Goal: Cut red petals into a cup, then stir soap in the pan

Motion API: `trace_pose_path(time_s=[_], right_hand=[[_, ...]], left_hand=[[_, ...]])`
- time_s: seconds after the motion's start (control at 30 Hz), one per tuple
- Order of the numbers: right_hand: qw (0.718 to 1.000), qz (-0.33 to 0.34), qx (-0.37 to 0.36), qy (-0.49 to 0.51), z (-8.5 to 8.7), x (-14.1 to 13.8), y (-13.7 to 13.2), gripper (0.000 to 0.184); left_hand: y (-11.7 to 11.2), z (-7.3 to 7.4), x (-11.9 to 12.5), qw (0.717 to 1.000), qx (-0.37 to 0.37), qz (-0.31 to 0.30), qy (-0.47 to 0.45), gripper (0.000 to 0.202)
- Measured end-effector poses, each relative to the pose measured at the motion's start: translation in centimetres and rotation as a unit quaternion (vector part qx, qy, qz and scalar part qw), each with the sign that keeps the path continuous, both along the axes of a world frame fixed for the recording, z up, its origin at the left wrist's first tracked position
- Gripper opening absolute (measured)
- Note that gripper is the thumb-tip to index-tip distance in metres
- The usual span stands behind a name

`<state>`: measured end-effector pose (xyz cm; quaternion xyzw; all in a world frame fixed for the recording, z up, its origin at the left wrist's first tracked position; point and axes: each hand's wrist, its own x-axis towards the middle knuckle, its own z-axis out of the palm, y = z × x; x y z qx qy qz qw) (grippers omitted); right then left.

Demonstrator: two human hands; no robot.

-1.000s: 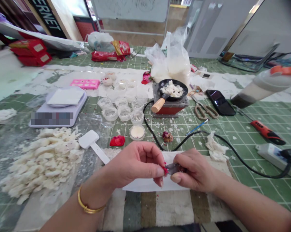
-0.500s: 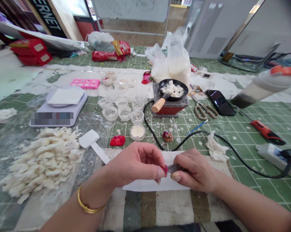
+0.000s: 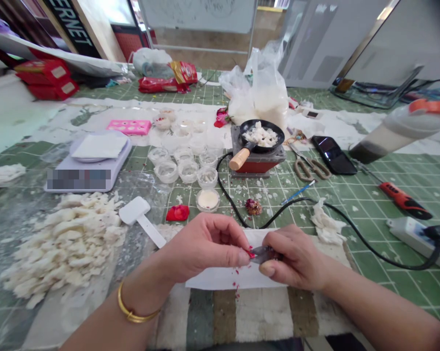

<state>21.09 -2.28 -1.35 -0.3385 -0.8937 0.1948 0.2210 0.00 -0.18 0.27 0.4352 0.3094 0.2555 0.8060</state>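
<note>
Above flat paper (image 3: 220, 280), the left hand (image 3: 214, 243) pinches ragged petals (image 3: 251, 253).

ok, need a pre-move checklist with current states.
1. Left hand grip on red piece: ok, pinched at the fingertips.
2. Right hand grip on dark metal tool: ok, held.
3. Left fingertips clear of the tool's tip: cannot tell, very close together.
4. Red bits all over the white sheet: not ok, some appear past its near edge.
5. Black cable clear of both hands: ok.
</note>
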Motion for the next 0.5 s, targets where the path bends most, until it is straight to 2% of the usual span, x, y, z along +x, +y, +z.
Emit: trace_pose_path(time_s=[0.3,0.5], right_hand=[[1.000,0.007,0.000,-0.015,0.11,0.05,-0.02,0.037],[1.000,-0.006,0.027,0.003,-0.09,-0.03,-0.04,0.039]], left_hand=[[-0.07,0.03,-0.01,1.000,-0.013,-0.004,-0.010,0.011],[-0.05,0.02,-0.07,1.000,0.003,-0.001,-0.013,0.009]])
